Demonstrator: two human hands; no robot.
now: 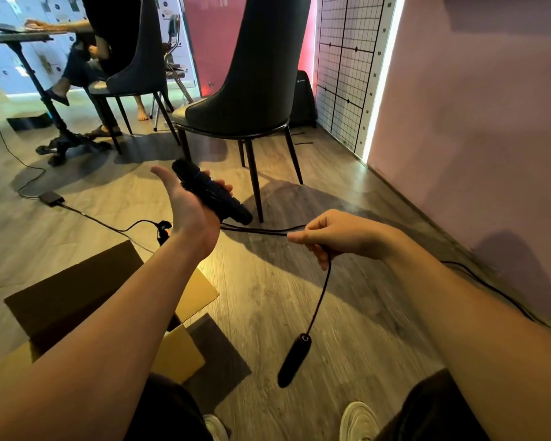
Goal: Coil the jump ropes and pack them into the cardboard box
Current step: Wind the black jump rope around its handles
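My left hand [185, 205] is raised palm up and holds a black jump rope handle [210, 195] with cord wound round it; its fingers curl under the handle. Black cord [258, 230] runs from that handle to my right hand [331, 237], which pinches it. From my right hand the cord drops to a second black handle [295, 361], which hangs above the floor. An open cardboard box [77, 300] sits on the floor at lower left, partly hidden by my left forearm.
A dark chair [248, 100] stands straight ahead on the wood floor. Another person sits on a chair at a table [16, 36] at far left. A cable and power brick [50, 198] lie on the floor at left. A pink wall runs along the right.
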